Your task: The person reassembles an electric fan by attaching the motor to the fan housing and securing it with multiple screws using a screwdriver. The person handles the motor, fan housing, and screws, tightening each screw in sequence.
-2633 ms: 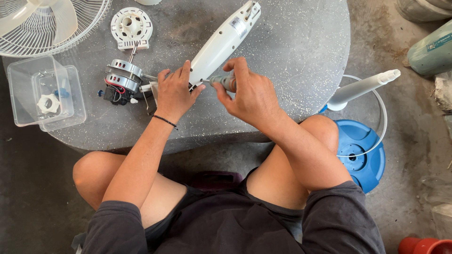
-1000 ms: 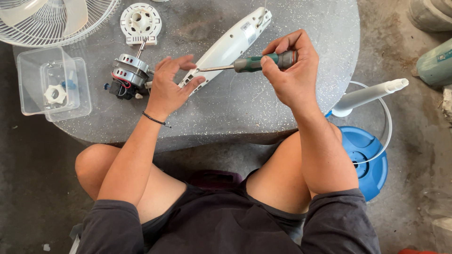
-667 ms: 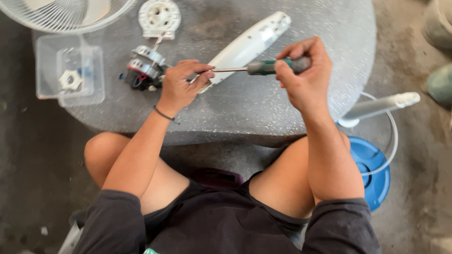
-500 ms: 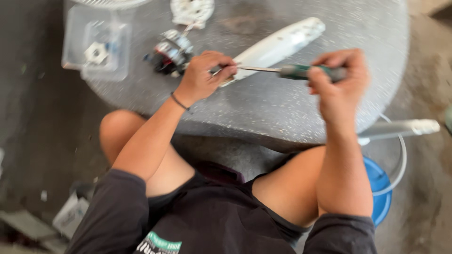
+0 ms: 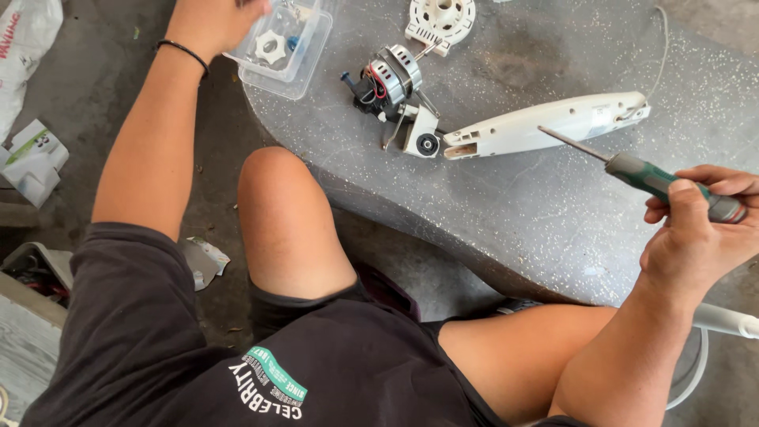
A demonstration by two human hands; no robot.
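My right hand grips a green-handled screwdriver, its metal shaft pointing up-left above a long white plastic housing that lies on the grey stone table. A small fan motor with copper windings sits at the housing's left end. My left hand reaches over a clear plastic box at the table's top left; its fingers are cut off by the frame edge, so I cannot see whether they hold anything. A white nut lies in the box.
A white round motor cover lies at the table's far edge. Crumpled paper and bags litter the floor on the left, beside a box of parts. A white tube pokes out at lower right.
My left hand has left the housing and gone to the clear box. The screwdriver tip has come off the housing. The view has swung left.
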